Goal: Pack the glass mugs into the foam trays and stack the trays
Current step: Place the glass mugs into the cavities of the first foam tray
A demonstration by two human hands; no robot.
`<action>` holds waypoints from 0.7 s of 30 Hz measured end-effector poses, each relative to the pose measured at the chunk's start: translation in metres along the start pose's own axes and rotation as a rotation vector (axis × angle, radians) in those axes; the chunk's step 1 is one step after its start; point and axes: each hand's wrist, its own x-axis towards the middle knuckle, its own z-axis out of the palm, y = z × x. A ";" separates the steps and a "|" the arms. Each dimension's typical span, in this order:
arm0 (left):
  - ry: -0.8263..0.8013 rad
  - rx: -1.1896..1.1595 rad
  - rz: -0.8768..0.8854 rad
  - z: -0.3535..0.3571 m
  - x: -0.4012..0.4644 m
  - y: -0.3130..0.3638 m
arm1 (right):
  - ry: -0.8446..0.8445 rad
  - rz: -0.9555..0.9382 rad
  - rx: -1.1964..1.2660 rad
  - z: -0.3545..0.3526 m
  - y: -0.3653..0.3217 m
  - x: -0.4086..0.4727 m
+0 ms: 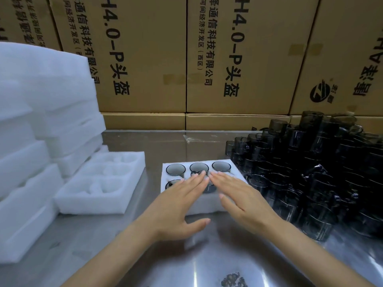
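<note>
A white foam tray (164, 179) lies at the table's centre with smoky glass mugs (175, 169) seated in its pockets; three rims show along the far row. My left hand (178, 204) lies flat with straight fingers over the tray's front left part. My right hand (242, 195) lies flat beside it over the front right part. The fingertips of both hands nearly meet above a mug in the middle. The near-row pockets are mostly hidden under my hands. An empty foam tray (97, 187) sits to the left.
A tall stack of white foam trays (41, 121) fills the left side. A large pile of dark glass mugs (310, 172) crowds the right of the steel table (186, 255). Cardboard boxes (238, 59) wall off the back.
</note>
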 end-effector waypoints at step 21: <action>-0.008 -0.041 -0.120 -0.012 0.016 0.003 | -0.111 0.106 -0.051 -0.008 -0.012 0.015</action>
